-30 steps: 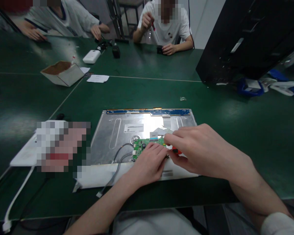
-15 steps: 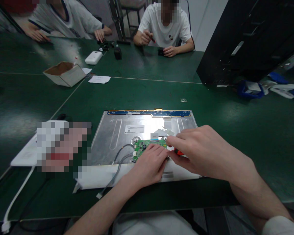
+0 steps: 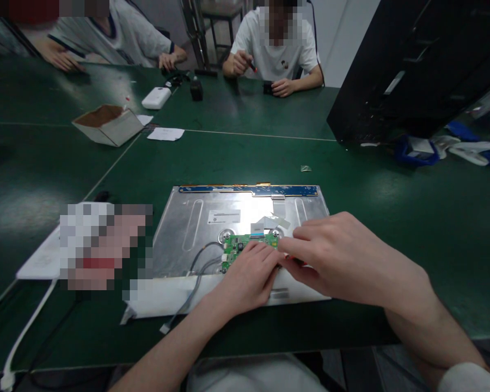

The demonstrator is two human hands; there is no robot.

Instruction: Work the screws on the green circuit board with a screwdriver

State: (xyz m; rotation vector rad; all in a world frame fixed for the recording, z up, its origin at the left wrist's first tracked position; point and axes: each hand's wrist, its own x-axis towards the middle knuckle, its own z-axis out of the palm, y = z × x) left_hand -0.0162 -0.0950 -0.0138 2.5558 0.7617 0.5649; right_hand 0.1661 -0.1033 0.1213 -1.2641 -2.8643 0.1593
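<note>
The main danger from here, by my judgement, was a slip: had the small, mostly hidden red object [image 3: 304, 264] twisted out of your right hand [image 3: 338, 261], it could have scraped the green rectangular circuit board [image 3: 233, 246] or knocked your left hand [image 3: 249, 277], since your fingertips met so closely there. Pressing unevenly might also have shifted the board and strained the pale flat ribbon cable [image 3: 257, 227] just beyond your left fingers, and your left forearm could have snagged the thin grey cable [image 3: 197, 281] trailing beside it, tugging at the board's left end. Your right hand pinched the red object between thumb and forefinger; your left lay over the board, fingers together, though I could not tell whether they gripped anything. The board sat partly under your left fingers and to the left of your right fingertips, on the flat silver metal panel [image 3: 173, 245], which spread beneath and beyond both hands on the dark green worktop [image 3: 237, 158].
</note>
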